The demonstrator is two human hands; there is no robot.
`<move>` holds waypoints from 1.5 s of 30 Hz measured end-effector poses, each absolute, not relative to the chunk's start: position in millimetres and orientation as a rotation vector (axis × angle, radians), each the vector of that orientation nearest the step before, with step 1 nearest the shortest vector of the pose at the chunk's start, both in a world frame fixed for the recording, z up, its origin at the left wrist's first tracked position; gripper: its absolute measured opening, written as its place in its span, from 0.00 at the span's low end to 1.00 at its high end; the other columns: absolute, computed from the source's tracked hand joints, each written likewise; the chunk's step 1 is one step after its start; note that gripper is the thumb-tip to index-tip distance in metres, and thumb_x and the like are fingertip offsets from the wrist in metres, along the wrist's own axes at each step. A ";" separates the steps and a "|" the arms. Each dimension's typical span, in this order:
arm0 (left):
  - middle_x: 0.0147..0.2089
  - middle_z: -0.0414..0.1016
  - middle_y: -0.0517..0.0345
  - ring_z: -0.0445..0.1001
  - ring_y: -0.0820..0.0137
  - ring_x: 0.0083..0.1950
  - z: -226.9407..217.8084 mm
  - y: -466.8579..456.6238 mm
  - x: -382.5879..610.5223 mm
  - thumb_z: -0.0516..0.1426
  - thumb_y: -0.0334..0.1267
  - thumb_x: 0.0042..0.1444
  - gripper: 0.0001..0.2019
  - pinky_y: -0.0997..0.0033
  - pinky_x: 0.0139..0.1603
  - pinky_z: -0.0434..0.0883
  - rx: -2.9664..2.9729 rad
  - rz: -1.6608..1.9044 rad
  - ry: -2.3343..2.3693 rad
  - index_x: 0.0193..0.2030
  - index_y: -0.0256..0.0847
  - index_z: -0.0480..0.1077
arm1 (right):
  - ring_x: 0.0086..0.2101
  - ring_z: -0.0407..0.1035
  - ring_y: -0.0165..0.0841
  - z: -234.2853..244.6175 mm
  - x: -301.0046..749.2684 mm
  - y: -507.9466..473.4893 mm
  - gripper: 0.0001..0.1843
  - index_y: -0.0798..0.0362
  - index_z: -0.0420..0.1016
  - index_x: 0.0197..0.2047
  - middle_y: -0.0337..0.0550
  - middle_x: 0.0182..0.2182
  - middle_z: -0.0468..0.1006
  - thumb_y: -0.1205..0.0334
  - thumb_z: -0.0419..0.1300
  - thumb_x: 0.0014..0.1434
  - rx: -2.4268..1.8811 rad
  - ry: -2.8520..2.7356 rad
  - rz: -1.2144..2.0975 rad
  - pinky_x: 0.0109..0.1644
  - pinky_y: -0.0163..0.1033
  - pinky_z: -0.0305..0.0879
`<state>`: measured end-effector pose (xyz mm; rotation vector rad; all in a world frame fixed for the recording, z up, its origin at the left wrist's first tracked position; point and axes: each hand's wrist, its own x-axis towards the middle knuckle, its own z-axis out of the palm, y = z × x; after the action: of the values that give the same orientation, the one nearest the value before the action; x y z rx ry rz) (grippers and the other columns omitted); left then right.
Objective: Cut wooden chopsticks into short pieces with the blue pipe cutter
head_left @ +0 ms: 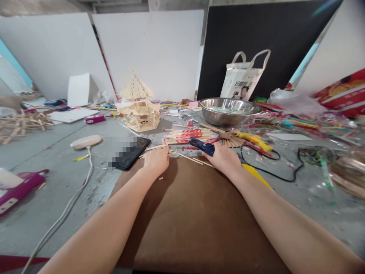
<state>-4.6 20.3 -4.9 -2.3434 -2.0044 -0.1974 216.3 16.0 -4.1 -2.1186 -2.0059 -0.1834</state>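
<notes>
My left hand (pixel 158 160) is closed around the near end of thin pale wooden sticks (pixel 155 147), beside a black phone (pixel 132 152). My right hand (pixel 225 156) grips a dark blue, scuffed hand tool (pixel 202 146) that points left; its exact kind is hard to make out. Between the hands, loose sticks (pixel 191 159) rest at the far edge of a brown board (pixel 182 213). Just beyond lies a bundle of sticks in red and white paper wrappers (pixel 186 135). My fingertips are partly hidden behind the hands.
A stick-built pagoda model (pixel 139 108) stands behind the phone. Farther right are a steel bowl (pixel 230 110), a white bag (pixel 242 80) and a yellow corded tool (pixel 255 141). Purple power strips (pixel 21 190), a white cable (pixel 71 205) and a stick pile (pixel 23 123) occupy the left.
</notes>
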 end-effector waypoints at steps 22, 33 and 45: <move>0.42 0.66 0.53 0.62 0.68 0.43 -8.8 15.5 11.4 0.43 0.34 0.54 0.15 0.70 0.40 0.61 -2.571 -0.409 -1.365 0.39 0.44 0.69 | 0.39 0.65 0.40 -10.9 217.7 20.6 0.29 0.54 0.60 0.47 0.51 0.36 0.71 0.42 0.45 0.49 -2.084 -1.990 -0.232 0.39 0.41 0.57; 0.34 0.69 0.54 0.66 0.70 0.38 -26.3 17.7 26.6 0.44 0.33 0.54 0.12 0.69 0.42 0.61 -2.745 -0.325 -1.113 0.35 0.38 0.67 | 0.36 0.66 0.41 -22.0 221.9 26.9 0.29 0.52 0.60 0.47 0.49 0.34 0.71 0.42 0.47 0.48 -2.017 -2.013 -0.314 0.35 0.41 0.58; 0.35 0.66 0.49 0.65 0.66 0.38 -17.5 9.9 26.8 0.45 0.24 0.47 0.17 0.69 0.37 0.62 -2.773 -0.300 -1.222 0.43 0.36 0.65 | 0.37 0.65 0.40 -21.5 221.5 25.9 0.29 0.53 0.61 0.47 0.49 0.35 0.71 0.41 0.47 0.47 -2.026 -2.024 -0.282 0.36 0.40 0.58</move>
<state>26.8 9.9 -17.5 -2.7726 -1.2221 -0.3004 221.5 25.9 -21.5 -2.0258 -2.0244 -0.2820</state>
